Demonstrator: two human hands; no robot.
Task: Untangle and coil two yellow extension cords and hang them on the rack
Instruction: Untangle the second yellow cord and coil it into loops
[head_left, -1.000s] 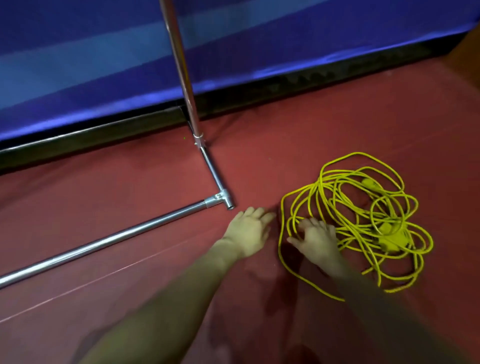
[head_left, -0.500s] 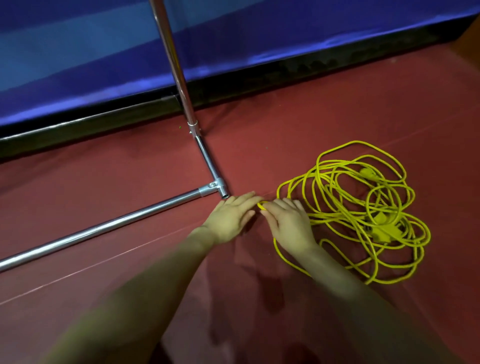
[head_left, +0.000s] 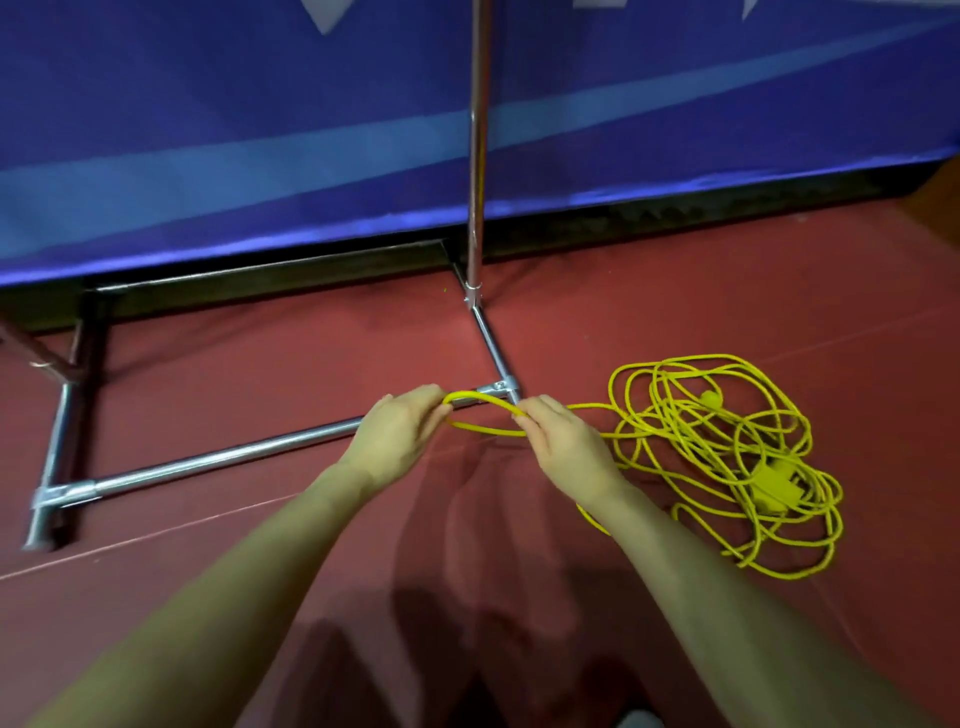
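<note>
On the red floor (head_left: 260, 597), mid-frame, the left hand (head_left: 397, 434) and right hand (head_left: 563, 441) each pinch one short cord loop (head_left: 480, 413) lying left-right; the tangled cords (head_left: 727, 457) trail rightward, nearer the right hand, the rack (head_left: 475, 156) behind.

My left hand (head_left: 402, 434) and right hand (head_left: 563, 441) pinching a cord (head_left: 480, 397) loop, tangled cords (head_left: 727, 457) on red floor (head_left: 779, 291), rack (head_left: 208, 462) beside.
</note>
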